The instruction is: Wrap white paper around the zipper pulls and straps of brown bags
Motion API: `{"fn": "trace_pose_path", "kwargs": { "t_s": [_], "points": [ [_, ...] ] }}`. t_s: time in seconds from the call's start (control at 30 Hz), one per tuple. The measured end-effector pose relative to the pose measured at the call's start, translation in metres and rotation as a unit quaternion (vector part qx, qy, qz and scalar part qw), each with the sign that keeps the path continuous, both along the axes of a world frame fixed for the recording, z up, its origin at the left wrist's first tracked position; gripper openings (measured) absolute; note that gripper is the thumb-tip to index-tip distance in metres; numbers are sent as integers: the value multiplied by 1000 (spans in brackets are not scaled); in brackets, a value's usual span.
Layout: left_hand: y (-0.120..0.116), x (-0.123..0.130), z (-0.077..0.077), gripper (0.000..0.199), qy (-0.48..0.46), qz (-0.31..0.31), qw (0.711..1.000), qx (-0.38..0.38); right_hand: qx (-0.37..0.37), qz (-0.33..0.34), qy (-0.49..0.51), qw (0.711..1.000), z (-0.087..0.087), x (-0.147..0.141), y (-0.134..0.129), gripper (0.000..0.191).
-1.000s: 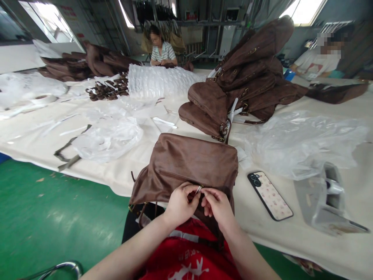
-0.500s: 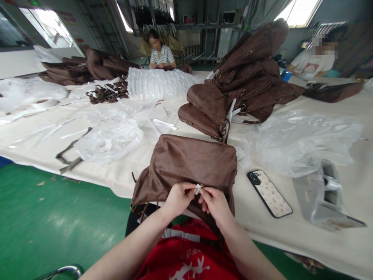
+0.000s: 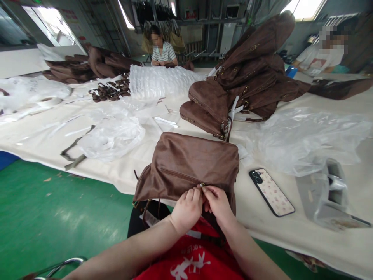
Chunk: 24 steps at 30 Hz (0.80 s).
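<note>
A brown leather bag [image 3: 195, 159] lies at the table's near edge, its zipper running across the front. Both hands meet at the zipper's right end, by a small metal pull [image 3: 202, 185]. My left hand [image 3: 188, 206] is closed, knuckles up, fingertips against those of the other hand. My right hand [image 3: 216, 200] pinches at the same spot, thumb and forefinger together. What sits between the fingertips is too small and hidden to name.
A phone [image 3: 272, 191] and a grey holder [image 3: 323, 194] lie to the right. Brown bags [image 3: 250, 74] are piled behind, with clear plastic [image 3: 314, 136] beside them. More plastic [image 3: 113, 138] lies left. Two people [image 3: 163, 52] sit across the table [image 3: 136, 171].
My left hand has turned knuckles up and closed over the fingertips. The white piece held between the hands earlier is now almost wholly hidden. The view has shifted slightly.
</note>
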<state>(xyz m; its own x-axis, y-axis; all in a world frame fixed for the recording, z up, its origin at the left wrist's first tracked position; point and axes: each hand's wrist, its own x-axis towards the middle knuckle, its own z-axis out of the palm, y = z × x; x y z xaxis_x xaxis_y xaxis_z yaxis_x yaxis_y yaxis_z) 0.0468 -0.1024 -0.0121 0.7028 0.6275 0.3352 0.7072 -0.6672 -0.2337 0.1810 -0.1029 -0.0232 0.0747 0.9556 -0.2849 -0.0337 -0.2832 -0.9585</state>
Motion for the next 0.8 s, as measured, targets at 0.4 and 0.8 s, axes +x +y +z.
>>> {"fn": "trace_pose_path", "kwargs": {
  "t_s": [0.4, 0.8],
  "points": [
    [31, -8, 17, 37, -395, 136, 718, -557, 5, -12, -36, 999, -5, -3, 2, 31],
    [42, -3, 3, 40, -496, 166, 604, -601, 62, -66, -243, 966, 58, 89, -64, 35]
  ]
}}
